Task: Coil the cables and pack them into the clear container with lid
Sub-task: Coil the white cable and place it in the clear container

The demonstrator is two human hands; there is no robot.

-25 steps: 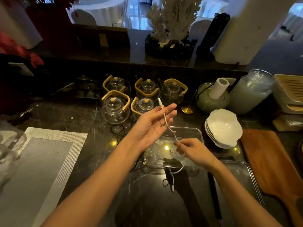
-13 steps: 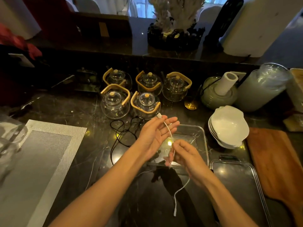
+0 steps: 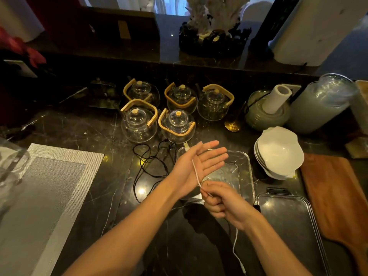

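Note:
A thin white cable (image 3: 196,172) runs from its plug by the thumb side of my left hand (image 3: 199,164) down across the palm. That hand is held flat with straight fingers above the clear container (image 3: 251,176). My right hand (image 3: 223,202) pinches the same cable just below the left wrist. The cable's free end (image 3: 236,248) hangs toward the near edge of the counter. The container's clear lid (image 3: 288,222) lies to the right of my right hand. A loose black cable (image 3: 148,162) sprawls on the counter left of the container.
Several glass teapots (image 3: 139,124) stand behind the black cable. Stacked white bowls (image 3: 278,154) and a wooden board (image 3: 334,192) lie to the right. A grey placemat (image 3: 49,186) covers the left. A paper roll in a green holder (image 3: 274,104) and a large jar (image 3: 322,104) stand behind.
My left hand has flattened out over the container. My right hand has moved down along the white cable toward the left wrist, and more of the cable now trails below it.

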